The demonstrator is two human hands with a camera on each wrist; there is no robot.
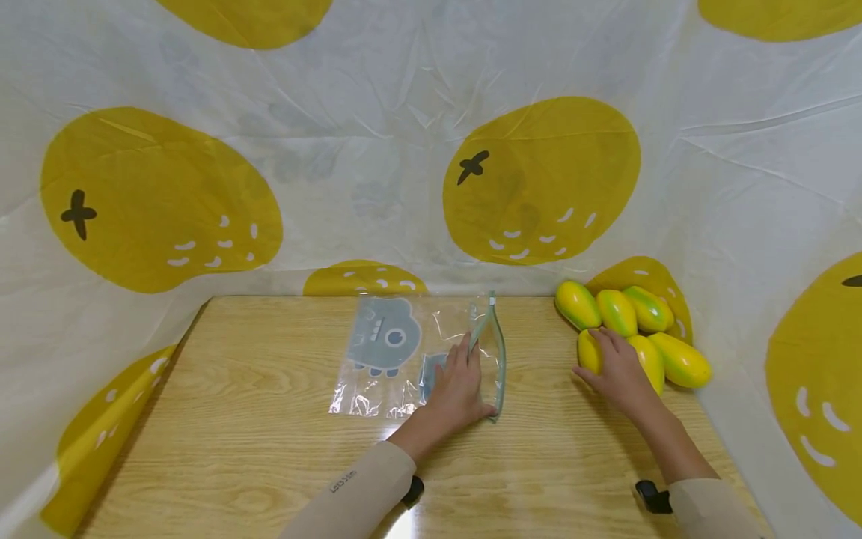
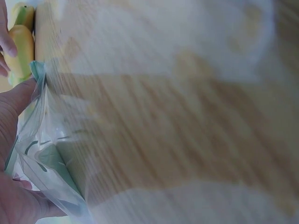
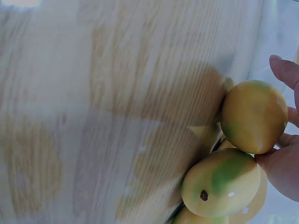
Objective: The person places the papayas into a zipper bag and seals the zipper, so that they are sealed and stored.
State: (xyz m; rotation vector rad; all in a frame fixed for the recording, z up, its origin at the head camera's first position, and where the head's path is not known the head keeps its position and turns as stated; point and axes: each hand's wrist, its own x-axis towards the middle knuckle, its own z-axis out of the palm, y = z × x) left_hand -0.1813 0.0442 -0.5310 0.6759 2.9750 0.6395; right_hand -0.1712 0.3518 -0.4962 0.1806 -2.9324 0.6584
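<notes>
A clear zip bag [image 1: 431,322] with a grey-blue cartoon print and a green zip edge lies at the middle of the wooden table. My left hand [image 1: 458,382] holds its mouth, thumb at the near end of the zip and fingers across the film; in the left wrist view the mouth gapes. Several yellow-green mangoes [image 1: 578,303] cluster at the table's far right. My right hand [image 1: 619,374] reaches over the front-left mango [image 3: 254,116], fingers touching it. In the right wrist view the thumb stands apart from that mango, and another mango [image 3: 222,182] lies beside it.
A white cloth [image 1: 377,187] printed with big yellow fruit hangs behind the wooden table [image 1: 256,434] and along both sides. The back mangoes lie close against the cloth at the corner. Each wrist wears a black device [image 1: 652,497].
</notes>
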